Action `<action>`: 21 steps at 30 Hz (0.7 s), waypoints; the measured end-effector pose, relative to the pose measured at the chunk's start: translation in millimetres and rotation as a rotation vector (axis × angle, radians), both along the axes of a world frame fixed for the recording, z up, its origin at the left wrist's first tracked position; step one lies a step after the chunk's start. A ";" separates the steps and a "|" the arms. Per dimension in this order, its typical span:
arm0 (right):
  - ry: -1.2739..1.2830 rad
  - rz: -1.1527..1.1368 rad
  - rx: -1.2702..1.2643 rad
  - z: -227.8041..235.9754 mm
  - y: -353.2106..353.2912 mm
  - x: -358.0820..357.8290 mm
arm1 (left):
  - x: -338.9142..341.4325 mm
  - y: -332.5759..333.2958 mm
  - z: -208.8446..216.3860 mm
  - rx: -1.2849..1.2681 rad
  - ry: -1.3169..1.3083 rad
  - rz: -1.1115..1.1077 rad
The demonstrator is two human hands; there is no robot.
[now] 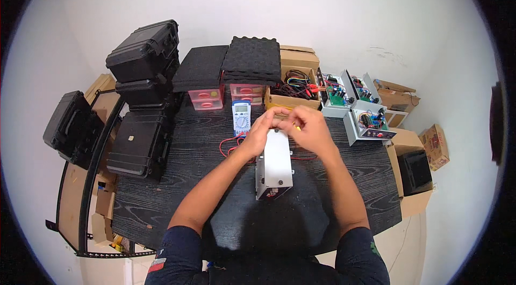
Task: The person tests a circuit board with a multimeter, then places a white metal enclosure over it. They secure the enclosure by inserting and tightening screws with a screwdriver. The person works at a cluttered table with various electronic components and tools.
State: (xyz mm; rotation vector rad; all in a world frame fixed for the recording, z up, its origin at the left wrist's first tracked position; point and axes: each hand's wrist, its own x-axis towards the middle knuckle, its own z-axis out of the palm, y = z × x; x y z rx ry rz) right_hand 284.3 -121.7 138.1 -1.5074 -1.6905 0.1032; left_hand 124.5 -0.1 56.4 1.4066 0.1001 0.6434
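A white metal box (277, 159) stands on the dark table in front of me, with dark screws on its top face and a panel at its near end. My left hand (262, 132) lies along the box's far left edge, fingers curled round its far end. Above the far right corner, my right hand (310, 130) is closed in a pinch. A bit of something yellow (297, 127) shows between its fingers; its kind is mostly hidden. The fingertips of both hands come close together. Just beyond the left hand lies a blue and white multimeter (242, 117) with red leads.
Black hard cases (141, 142) are stacked at the left. Black foam sheets (251, 59) lie on pink-drawered boxes (206, 98) at the back. A cardboard box of cables (294, 83) stands beside opened white housings with circuit boards (368, 121). An open carton (415, 199) is at the right.
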 end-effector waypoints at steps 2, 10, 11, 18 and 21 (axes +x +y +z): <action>0.150 -0.124 -0.022 -25.9 7.9 23.9 | -9.6 -2.1 8.4 0.053 0.004 -0.010; -0.204 -0.470 -0.469 -153.4 -3.0 94.3 | -49.3 -57.2 54.8 1.191 0.159 0.018; -0.211 -0.483 -0.507 -156.0 -0.9 93.5 | -51.1 -58.4 55.1 1.194 0.160 0.030; -0.203 -0.448 -0.411 -151.9 7.4 103.6 | -55.8 -68.0 58.3 1.240 0.112 0.093; -0.048 -0.353 -0.240 -103.4 2.6 100.7 | -54.1 -70.7 55.9 1.239 0.084 0.122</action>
